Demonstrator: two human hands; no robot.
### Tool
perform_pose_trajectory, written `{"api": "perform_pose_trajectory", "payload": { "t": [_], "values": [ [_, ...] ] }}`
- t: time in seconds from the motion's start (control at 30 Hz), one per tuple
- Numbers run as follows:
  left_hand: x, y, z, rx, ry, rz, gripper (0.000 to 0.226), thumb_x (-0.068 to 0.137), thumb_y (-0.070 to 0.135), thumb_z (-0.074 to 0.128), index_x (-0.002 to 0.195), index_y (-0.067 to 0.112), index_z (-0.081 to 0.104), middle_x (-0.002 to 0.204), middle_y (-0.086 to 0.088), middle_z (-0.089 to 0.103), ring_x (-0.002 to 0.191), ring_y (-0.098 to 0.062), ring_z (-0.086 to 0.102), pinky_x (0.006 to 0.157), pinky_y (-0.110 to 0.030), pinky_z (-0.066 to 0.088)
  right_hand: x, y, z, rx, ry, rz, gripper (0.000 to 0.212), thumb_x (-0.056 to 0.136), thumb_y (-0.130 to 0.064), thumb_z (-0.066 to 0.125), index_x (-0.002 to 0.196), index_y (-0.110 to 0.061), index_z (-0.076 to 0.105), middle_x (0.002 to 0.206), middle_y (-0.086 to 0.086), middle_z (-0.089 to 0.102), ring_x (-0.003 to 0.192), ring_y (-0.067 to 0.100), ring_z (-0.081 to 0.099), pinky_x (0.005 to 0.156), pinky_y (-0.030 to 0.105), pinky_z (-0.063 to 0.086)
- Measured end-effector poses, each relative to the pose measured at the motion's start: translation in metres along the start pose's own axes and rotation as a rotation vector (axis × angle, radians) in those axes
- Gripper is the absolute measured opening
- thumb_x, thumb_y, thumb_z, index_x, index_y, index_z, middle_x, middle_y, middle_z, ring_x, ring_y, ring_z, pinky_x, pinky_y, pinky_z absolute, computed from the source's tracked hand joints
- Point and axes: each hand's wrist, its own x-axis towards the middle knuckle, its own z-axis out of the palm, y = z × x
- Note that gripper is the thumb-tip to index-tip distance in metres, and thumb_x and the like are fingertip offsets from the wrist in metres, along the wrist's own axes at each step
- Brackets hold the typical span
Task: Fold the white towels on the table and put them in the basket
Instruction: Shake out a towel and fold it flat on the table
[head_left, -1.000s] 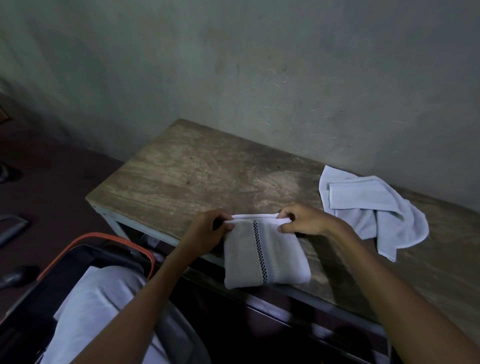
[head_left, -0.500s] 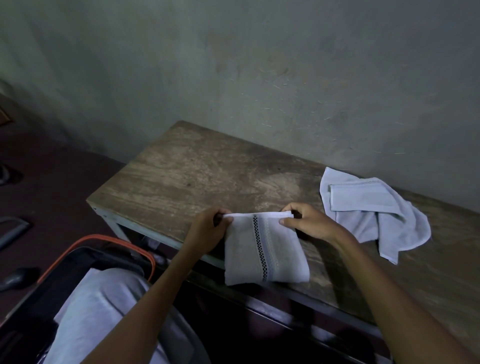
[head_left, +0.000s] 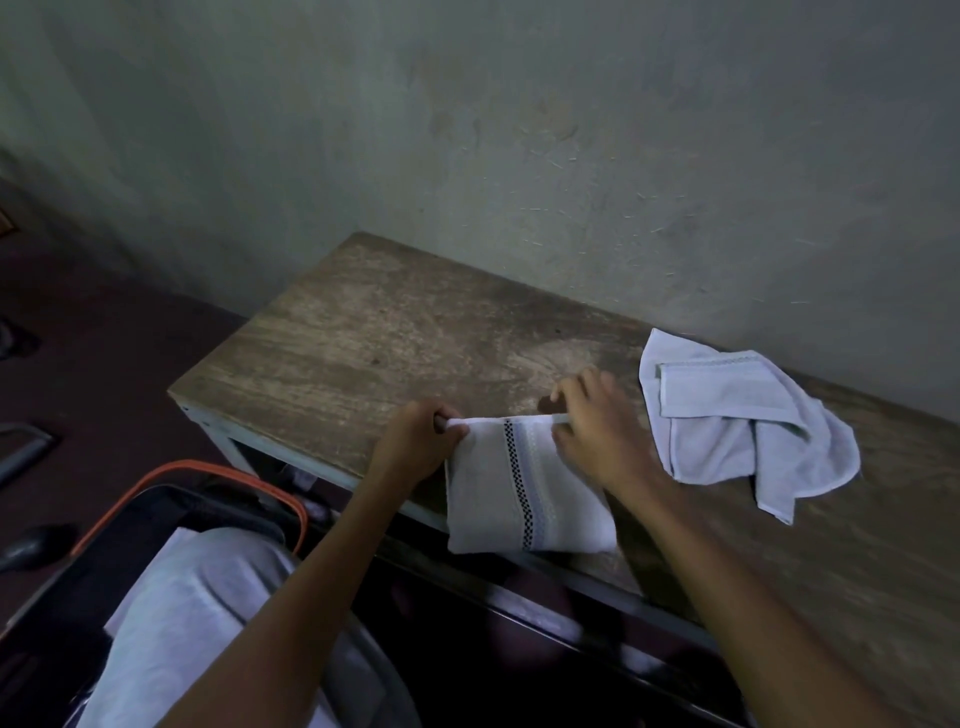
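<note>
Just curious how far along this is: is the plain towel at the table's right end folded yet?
Not folded: the plain towel lies crumpled on the table, one strip flopped over, its edges uneven.

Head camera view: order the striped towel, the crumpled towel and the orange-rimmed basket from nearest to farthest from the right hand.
1. Striped towel, touching the right hand, which pinches its top corner.
2. Crumpled towel, on the table to that hand's right, apart from it.
3. Orange-rimmed basket, far left, below the table edge.
</note>
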Motion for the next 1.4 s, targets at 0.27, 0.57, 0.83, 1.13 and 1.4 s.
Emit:
{"api": "perform_pose_trajectory", "payload": {
  "t": [0.27, 0.57, 0.83, 1.13, 1.4],
  "values": [
    [-0.009, -0.006, -0.003, -0.151, 0.048, -0.080, 0.014, 0.082, 0.007, 0.065, 0.095, 0.004, 0.069, 0.090, -0.010, 0.070, 0.083, -0.025, 0.064, 0.073, -0.026, 0.047, -0.035, -0.030, 0.028, 0.027, -0.403, -0.056, 0.105, 0.069, -0.082, -0.004, 0.151, -0.019, 0.012, 0.159, 0.013, 0.003, 0.148, 0.027, 0.000, 0.118, 0.040, 0.004],
    [-0.112, 0.002, -0.004, -0.678, -0.085, -0.390, 0.027, 0.096, 0.007, 0.042, 0.085, 0.012, 0.066, 0.040, 0.007, 0.046, 0.035, -0.011, 0.044, 0.042, -0.021, 0.034, -0.032, -0.048, 0.023, 0.062, -0.396, -0.036, 0.120, 0.051, -0.087, -0.026, 0.151, -0.030, 0.007, 0.160, 0.009, -0.003, 0.147, 0.022, -0.010, 0.117, 0.046, -0.002],
    [-0.133, 0.010, -0.004, -0.827, -0.374, -0.408, 0.016, 0.094, 0.014, 0.048, 0.082, 0.010, 0.059, 0.052, 0.000, 0.042, 0.038, -0.016, 0.045, 0.039, -0.023, 0.038, -0.030, -0.061, 0.037, 0.026, -0.383, 0.086, 0.089, 0.067, -0.083, -0.004, 0.147, -0.044, 0.001, 0.160, 0.001, -0.010, 0.146, 0.020, -0.014, 0.115, 0.054, -0.005],
    [-0.133, 0.007, 0.003, -0.709, -0.395, -0.312, 0.017, 0.092, 0.016, 0.058, 0.100, 0.001, 0.057, 0.052, -0.009, 0.058, 0.039, -0.018, 0.054, 0.041, -0.024, 0.046, -0.024, -0.059, 0.041, 0.027, -0.351, 0.101, 0.074, 0.079, -0.078, 0.008, 0.146, -0.047, 0.002, 0.160, 0.001, -0.006, 0.147, 0.021, -0.012, 0.113, 0.056, -0.006],
    [-0.133, 0.009, 0.009, -0.766, -0.367, -0.325, 0.023, 0.089, 0.032, 0.061, 0.090, 0.009, 0.062, 0.058, -0.014, 0.063, 0.054, -0.026, 0.066, 0.049, -0.026, 0.052, -0.030, -0.059, 0.047, -0.033, -0.233, 0.087, 0.076, 0.079, -0.077, 0.005, 0.147, -0.044, 0.009, 0.160, 0.003, 0.005, 0.148, 0.023, -0.001, 0.114, 0.057, 0.002]
  ]
}}
